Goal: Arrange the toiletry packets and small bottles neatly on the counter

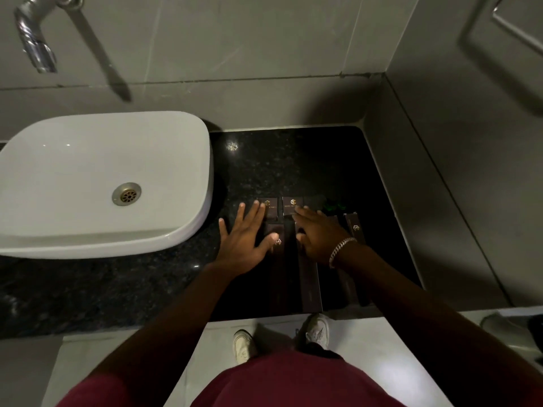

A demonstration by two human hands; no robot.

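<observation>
Dark brown toiletry packets with gold logos lie on the black granite counter (293, 160). Two small square packets (271, 205) (291, 205) sit side by side at the back of the group. Long slim boxes (310, 286) (355, 230) lie in front, pointing toward me. Small bottles with green caps (333, 207) stand dimly at the back right. My left hand (245, 239) rests flat with fingers spread on the leftmost long box (277, 259). My right hand (317, 233) lies palm down over the middle boxes, fingertips touching the right square packet. Neither hand grips anything.
A white basin (100, 183) sits on the counter just left of the packets, with a chrome tap (35, 45) on the wall above it. Grey tiled walls close the back and right side. The counter's front edge runs above my shoes (318, 330).
</observation>
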